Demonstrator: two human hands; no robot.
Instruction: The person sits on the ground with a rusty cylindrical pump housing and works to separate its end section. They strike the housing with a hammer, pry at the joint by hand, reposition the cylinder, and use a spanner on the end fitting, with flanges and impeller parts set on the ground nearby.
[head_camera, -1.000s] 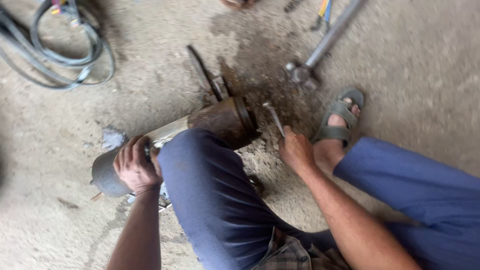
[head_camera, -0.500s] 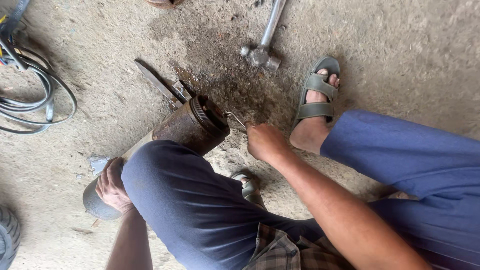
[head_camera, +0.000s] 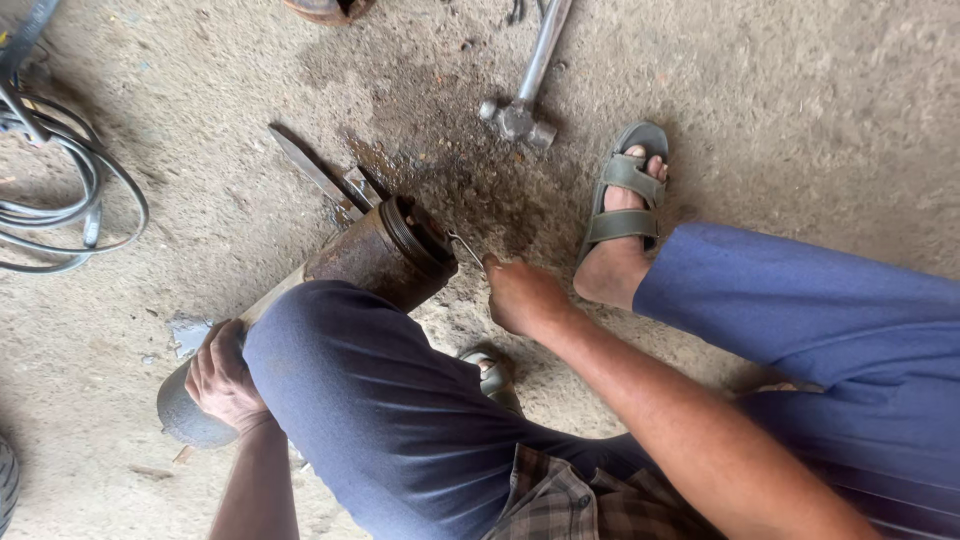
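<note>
A rusty metal cylinder (head_camera: 370, 257) lies on the concrete floor, partly hidden under my left knee. Its grey near end sits at the lower left, and my left hand (head_camera: 222, 377) grips it there. The cylinder's far end has a dark ribbed collar (head_camera: 418, 233). My right hand (head_camera: 522, 296) is closed on a thin metal tool (head_camera: 464, 247) whose tip touches that collar. My fingers hide the tool's handle.
A hammer (head_camera: 527, 86) lies on the oil-stained floor ahead. A flat metal bar (head_camera: 312, 170) lies beside the cylinder's far end. Coiled cables (head_camera: 75, 190) sit at the left. My sandalled right foot (head_camera: 622, 215) rests right of the cylinder. A rusty round object (head_camera: 325, 8) is at the top edge.
My view has shifted, so everything sits lower and further left in the picture. Both hands keep their hold; my right hand stays at the cylinder's collar.
</note>
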